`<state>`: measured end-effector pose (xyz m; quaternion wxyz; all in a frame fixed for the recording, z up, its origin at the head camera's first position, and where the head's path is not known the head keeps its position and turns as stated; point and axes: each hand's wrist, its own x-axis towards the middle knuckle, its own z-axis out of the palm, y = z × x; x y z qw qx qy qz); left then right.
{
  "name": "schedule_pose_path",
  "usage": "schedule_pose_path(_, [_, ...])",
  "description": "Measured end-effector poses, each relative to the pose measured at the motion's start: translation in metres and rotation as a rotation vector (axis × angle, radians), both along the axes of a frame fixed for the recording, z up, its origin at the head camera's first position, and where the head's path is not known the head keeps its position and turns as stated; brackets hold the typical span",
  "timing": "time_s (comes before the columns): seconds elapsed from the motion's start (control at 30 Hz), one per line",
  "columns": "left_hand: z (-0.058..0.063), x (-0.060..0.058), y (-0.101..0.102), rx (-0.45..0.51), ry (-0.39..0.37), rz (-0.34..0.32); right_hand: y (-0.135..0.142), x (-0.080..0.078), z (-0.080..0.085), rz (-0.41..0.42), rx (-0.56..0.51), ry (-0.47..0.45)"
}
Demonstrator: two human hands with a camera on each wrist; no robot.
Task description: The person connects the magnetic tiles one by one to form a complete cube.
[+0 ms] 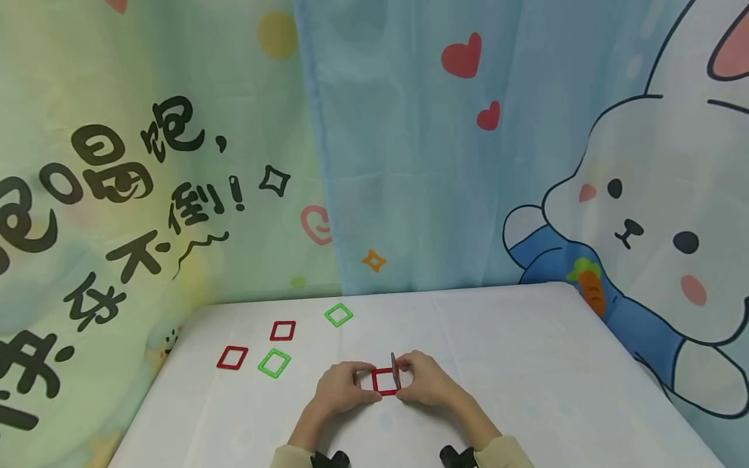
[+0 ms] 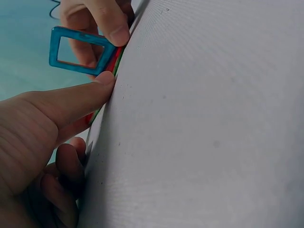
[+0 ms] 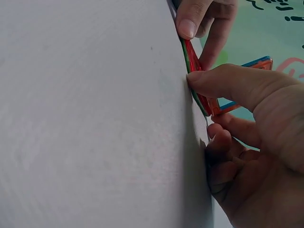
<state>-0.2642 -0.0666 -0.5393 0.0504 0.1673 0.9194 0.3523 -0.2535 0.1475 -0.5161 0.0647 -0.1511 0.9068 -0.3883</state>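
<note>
Red square [image 1: 387,392] lies flat on the white table [image 1: 526,377], between the two hands, with a blue-and-orange upright square [image 2: 54,46] standing at its right side. That join looks made or nearly so; whether it would hold without the fingers, I cannot tell. A green edge [image 3: 187,57] shows beneath the red in the wrist views, though whether it is a separate piece is unclear. As far as shows, just one piece stands up, so the work seems at an early stage: two loose red squares [image 1: 229,368] and two loose green squares [image 1: 328,315] lie flat and apart to the left, not yet used.

Both hands come in from the near side, angled inward and low over the table. The left hand [image 1: 345,388] grips the red square's left side, thumb at the near corner, forefinger at the far one. The right hand [image 1: 430,380] mirrors it, holding the upright square low between thumb and finger.
</note>
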Motion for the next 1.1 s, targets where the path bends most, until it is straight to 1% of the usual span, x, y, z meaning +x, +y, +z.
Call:
schedule_pose_path(0.23, [-0.001,-0.002,-0.001,-0.015,-0.011,0.007,0.0,-0.002,-0.003,-0.036,-0.01,-0.022])
schedule_pose_path(0.4, [0.001,-0.003,0.0,-0.006,-0.009,0.008,0.002,-0.003,-0.004,-0.046,-0.032,-0.019])
schedule_pose_path(0.47, [0.002,-0.003,0.001,-0.001,-0.008,0.009,0.003,-0.004,-0.004,-0.034,-0.039,-0.021])
schedule_pose_path(0.63, [0.001,-0.003,0.0,0.01,-0.037,0.02,0.004,-0.007,-0.005,0.023,-0.043,-0.051])
schedule_pose_path(0.77, [0.001,-0.005,0.0,0.005,-0.057,0.0,0.005,-0.008,-0.004,0.038,-0.034,-0.079])
schedule_pose_path(0.9, [0.007,-0.009,-0.002,0.01,-0.09,-0.029,0.006,-0.01,-0.004,0.036,-0.026,-0.084])
schedule_pose_path(1.0, [0.01,-0.014,-0.007,-0.001,-0.092,-0.014,0.006,-0.011,-0.006,0.035,-0.016,-0.073])
schedule_pose_path(1.1, [0.009,-0.022,-0.019,-0.028,-0.064,0.042,0.005,-0.011,-0.009,0.049,-0.015,-0.057])
